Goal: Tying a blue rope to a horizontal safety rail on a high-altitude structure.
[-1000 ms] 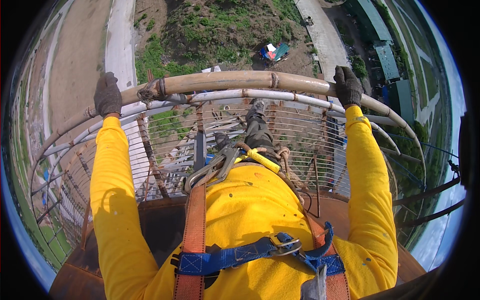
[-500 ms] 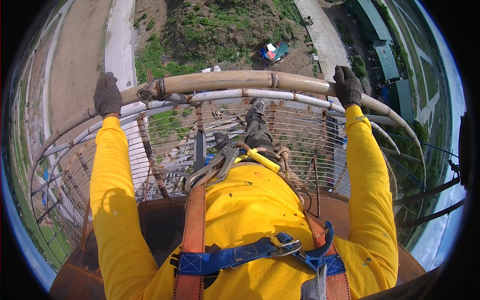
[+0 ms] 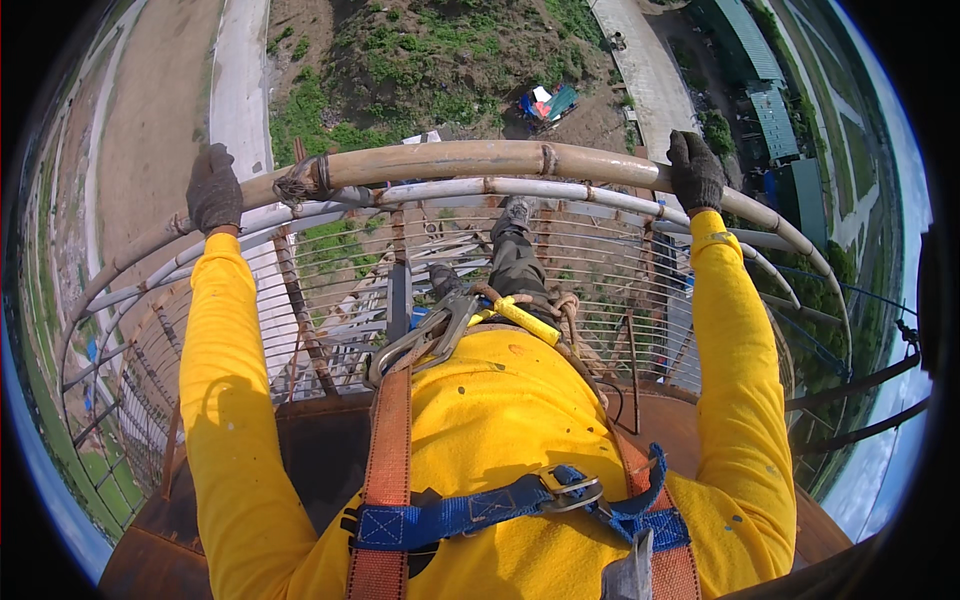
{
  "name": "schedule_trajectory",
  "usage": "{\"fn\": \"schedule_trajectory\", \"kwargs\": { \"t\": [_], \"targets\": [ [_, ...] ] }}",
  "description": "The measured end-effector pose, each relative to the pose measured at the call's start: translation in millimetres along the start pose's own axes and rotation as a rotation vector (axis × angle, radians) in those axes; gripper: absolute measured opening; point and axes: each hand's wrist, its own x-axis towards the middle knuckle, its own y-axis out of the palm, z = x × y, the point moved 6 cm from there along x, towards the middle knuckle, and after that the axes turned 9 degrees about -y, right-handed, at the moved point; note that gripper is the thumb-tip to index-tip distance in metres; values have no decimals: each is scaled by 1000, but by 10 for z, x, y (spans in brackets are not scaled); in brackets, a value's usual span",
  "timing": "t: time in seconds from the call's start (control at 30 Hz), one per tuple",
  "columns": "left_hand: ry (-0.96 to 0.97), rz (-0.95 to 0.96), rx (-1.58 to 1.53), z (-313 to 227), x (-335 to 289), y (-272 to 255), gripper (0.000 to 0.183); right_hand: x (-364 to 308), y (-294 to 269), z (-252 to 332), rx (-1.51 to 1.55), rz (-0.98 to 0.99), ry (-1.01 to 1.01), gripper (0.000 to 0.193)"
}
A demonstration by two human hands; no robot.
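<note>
Both my arms reach forward in yellow sleeves to a thick tan bamboo pole (image 3: 440, 163) that curves across in front of me. My left hand (image 3: 214, 190), in a dark knit glove, is closed over its left part. On the right part, my right hand (image 3: 695, 172) is closed in a matching glove, with the fingers over the far side. Just below the bamboo runs a thinner pale metal rail (image 3: 450, 190). A dark tie (image 3: 303, 180) wraps the bamboo near my left hand. At my waist hang a large metal hook (image 3: 440, 335) and a yellow-sleeved rope (image 3: 527, 320).
Under my boots (image 3: 515, 215) is an open grid of thin rusty bars (image 3: 600, 270), with the ground far below. Rusty metal plate (image 3: 330, 440) lies beneath me. Orange harness straps (image 3: 388, 450) and a blue chest strap (image 3: 470, 510) cross my body. Dark pipes (image 3: 860, 385) stick out at right.
</note>
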Motion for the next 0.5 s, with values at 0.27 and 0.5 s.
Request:
{"fn": "schedule_trajectory", "kwargs": {
  "t": [0.27, 0.5],
  "targets": [
    [6, 0, 18, -6, -2, 2, 45, 0, 10, -12, -8, -8, -13, 38],
    [14, 1, 23, 19, 16, 13, 44, -1, 21, -24, -14, -4, -17, 39]
  ]
}}
